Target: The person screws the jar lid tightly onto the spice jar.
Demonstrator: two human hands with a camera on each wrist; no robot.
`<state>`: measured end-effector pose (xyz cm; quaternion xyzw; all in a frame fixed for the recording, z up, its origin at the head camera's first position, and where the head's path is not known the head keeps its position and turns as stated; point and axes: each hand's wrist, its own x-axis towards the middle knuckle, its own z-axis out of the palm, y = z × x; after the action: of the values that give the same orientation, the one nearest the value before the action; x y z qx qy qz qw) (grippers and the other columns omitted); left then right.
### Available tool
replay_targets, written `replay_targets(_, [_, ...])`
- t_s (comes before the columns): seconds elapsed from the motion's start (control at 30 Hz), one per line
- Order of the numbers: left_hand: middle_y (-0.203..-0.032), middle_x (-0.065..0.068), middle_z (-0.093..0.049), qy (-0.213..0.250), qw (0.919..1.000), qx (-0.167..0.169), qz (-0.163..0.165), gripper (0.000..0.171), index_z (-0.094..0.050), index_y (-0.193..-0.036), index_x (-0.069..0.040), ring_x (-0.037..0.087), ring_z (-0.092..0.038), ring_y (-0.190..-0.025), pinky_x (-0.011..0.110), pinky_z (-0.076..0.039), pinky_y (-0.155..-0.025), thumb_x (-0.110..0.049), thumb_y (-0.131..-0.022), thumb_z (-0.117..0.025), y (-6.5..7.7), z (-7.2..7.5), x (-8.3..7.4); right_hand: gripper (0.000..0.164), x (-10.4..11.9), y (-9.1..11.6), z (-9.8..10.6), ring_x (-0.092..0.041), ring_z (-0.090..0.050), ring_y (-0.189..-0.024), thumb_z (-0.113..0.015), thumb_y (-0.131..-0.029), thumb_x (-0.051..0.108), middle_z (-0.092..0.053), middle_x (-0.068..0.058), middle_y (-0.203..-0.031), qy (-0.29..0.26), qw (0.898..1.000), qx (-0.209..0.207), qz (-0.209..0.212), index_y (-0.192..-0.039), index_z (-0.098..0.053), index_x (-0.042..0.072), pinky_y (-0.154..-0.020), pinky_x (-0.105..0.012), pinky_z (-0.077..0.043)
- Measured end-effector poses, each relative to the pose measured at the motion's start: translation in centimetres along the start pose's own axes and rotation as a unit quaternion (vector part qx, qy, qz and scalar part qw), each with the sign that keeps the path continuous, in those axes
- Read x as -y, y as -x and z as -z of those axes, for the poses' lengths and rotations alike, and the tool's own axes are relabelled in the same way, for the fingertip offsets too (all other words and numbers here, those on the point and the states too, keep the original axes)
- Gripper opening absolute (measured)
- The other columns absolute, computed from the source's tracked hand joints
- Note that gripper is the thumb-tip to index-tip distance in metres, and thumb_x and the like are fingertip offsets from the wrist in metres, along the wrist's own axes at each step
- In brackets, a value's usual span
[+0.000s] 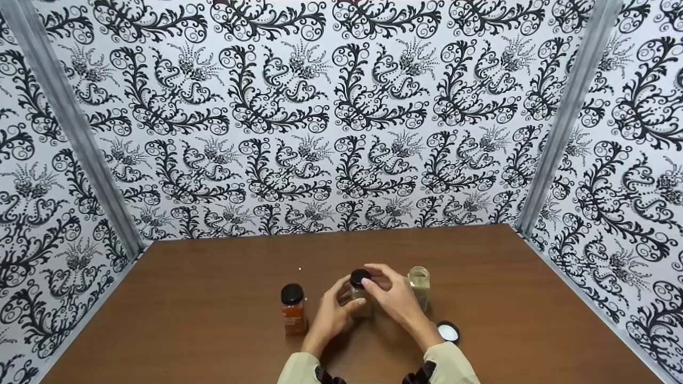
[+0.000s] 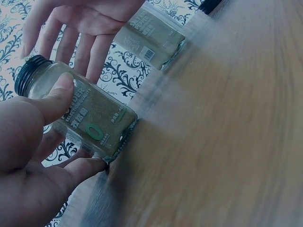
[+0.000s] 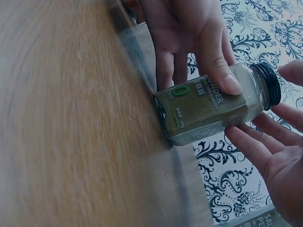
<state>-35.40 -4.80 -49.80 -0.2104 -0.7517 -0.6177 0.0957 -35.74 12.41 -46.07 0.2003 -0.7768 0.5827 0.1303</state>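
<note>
A clear jar of greenish-brown powder with a black lid stands on the table. My left hand grips its body, thumb across the label in the left wrist view and fingers around the far side. My right hand is at the lid and upper side of the jar. In the right wrist view its fingers are extended along the jar, and its thumb appears slightly apart from the lid.
An uncapped jar of pale powder stands to the right. A loose black lid, white inside up, lies near my right wrist. To the left stands a black-lidded jar of orange-red seasoning. Patterned walls surround the brown table.
</note>
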Motion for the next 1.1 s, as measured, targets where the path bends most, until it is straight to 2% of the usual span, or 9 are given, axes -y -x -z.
replay_targets(0.07, [-0.138, 0.032, -0.056, -0.006, 1.0, -0.002, 0.003, 0.055, -0.051, -0.14, 0.002, 0.047, -0.059, -0.123, 0.052, -0.052, -0.102, -0.009, -0.09, -0.072, 0.0, 0.0, 0.0, 0.034, -0.1, 0.0, 0.0, -0.031, -0.07, -0.111, -0.071, -0.094, 0.019, -0.069, -0.021, -0.122, 0.001, 1.0, 0.003, 0.005, -0.126, -0.066, 0.006, -0.093, -0.027, -0.057])
replay_targets(0.2, [-0.137, 0.032, -0.057, -0.014, 0.9999, -0.004, 0.006, 0.054, -0.052, -0.139, 0.001, 0.047, -0.06, -0.123, 0.052, -0.053, -0.102, -0.009, -0.091, -0.072, -0.1, 0.0, 0.1, 0.032, -0.2, -0.1, 0.0, -0.032, -0.07, -0.11, -0.071, -0.094, 0.018, -0.069, -0.021, -0.121, 0.009, 1.0, 0.002, 0.011, -0.122, -0.067, 0.005, -0.093, -0.03, -0.058])
replay_targets(0.4, [-0.138, 0.031, -0.057, -0.018, 0.9998, -0.005, 0.01, 0.052, -0.054, -0.139, 0.0, 0.047, -0.06, -0.122, 0.053, -0.052, -0.102, -0.009, -0.091, -0.072, -0.2, 0.0, 0.2, 0.029, -0.3, -0.2, -0.1, -0.031, -0.071, -0.107, -0.074, -0.091, 0.018, -0.071, -0.019, -0.117, 0.013, 1.0, -0.008, -0.005, -0.118, -0.068, 0.008, -0.093, -0.037, -0.059])
replay_targets(0.53, [-0.137, 0.03, -0.058, -0.015, 0.9998, -0.004, 0.01, 0.052, -0.054, -0.138, 0.0, 0.047, -0.061, -0.121, 0.052, -0.053, -0.101, -0.008, -0.091, -0.072, -0.1, -0.1, 0.1, 0.031, -0.4, -0.2, -0.2, -0.034, -0.07, -0.108, -0.074, -0.091, 0.015, -0.07, -0.021, -0.118, 0.005, 1.0, -0.01, -0.014, -0.12, -0.066, 0.007, -0.093, -0.041, -0.059])
replay_targets(0.73, [-0.136, 0.031, -0.058, -0.007, 0.9999, -0.005, 0.01, 0.053, -0.054, -0.138, 0.0, 0.048, -0.061, -0.119, 0.053, -0.054, -0.1, -0.007, -0.09, -0.073, 0.1, -0.1, 0.1, 0.038, -0.2, 0.0, -0.1, -0.033, -0.07, -0.112, -0.073, -0.092, 0.017, -0.069, -0.023, -0.122, 0.011, 1.0, -0.001, -0.004, -0.128, -0.065, 0.007, -0.096, -0.037, -0.057])
replay_targets(0.83, [-0.136, 0.031, -0.058, -0.008, 0.9999, -0.004, 0.008, 0.053, -0.054, -0.139, 0.0, 0.048, -0.061, -0.12, 0.053, -0.053, -0.1, -0.007, -0.09, -0.072, 0.1, -0.1, 0.1, 0.035, 0.9, 0.3, -0.1, -0.036, -0.07, -0.11, -0.073, -0.091, 0.016, -0.07, -0.023, -0.119, 0.017, 1.0, -0.001, 0.005, -0.124, -0.067, 0.003, -0.096, -0.04, -0.057])
replay_targets(0.93, [-0.137, 0.031, -0.058, -0.003, 0.9999, -0.001, 0.011, 0.053, -0.053, -0.14, 0.001, 0.047, -0.06, -0.122, 0.052, -0.053, -0.101, -0.006, -0.091, -0.072, 0.0, -0.1, 0.1, 0.031, 1.1, 0.2, -0.2, -0.038, -0.07, -0.109, -0.074, -0.09, 0.012, -0.071, -0.024, -0.116, 0.013, 1.0, -0.006, -0.001, -0.119, -0.067, 0.001, -0.094, -0.043, -0.058])
replay_targets(1.0, [-0.137, 0.032, -0.057, 0.006, 0.9999, 0.002, 0.01, 0.054, -0.051, -0.14, 0.002, 0.047, -0.06, -0.123, 0.052, -0.052, -0.102, -0.005, -0.091, -0.071, 0.0, -0.1, 0.1, 0.03, 1.0, 0.2, -0.3, -0.038, -0.07, -0.108, -0.075, -0.089, 0.009, -0.071, -0.024, -0.115, 0.005, 1.0, -0.009, -0.008, -0.117, -0.066, 0.0, -0.094, -0.042, -0.058])
replay_targets(1.1, [-0.138, 0.033, -0.056, 0.021, 0.9997, 0.006, 0.012, 0.056, -0.049, -0.142, 0.004, 0.048, -0.059, -0.124, 0.052, -0.052, -0.102, -0.003, -0.091, -0.07, -0.1, -0.1, 0.1, 0.033, -0.4, -0.1, -0.3, -0.034, -0.07, -0.109, -0.076, -0.089, 0.013, -0.071, -0.022, -0.117, -0.009, 1.0, -0.006, -0.009, -0.119, -0.065, 0.002, -0.093, -0.036, -0.058])
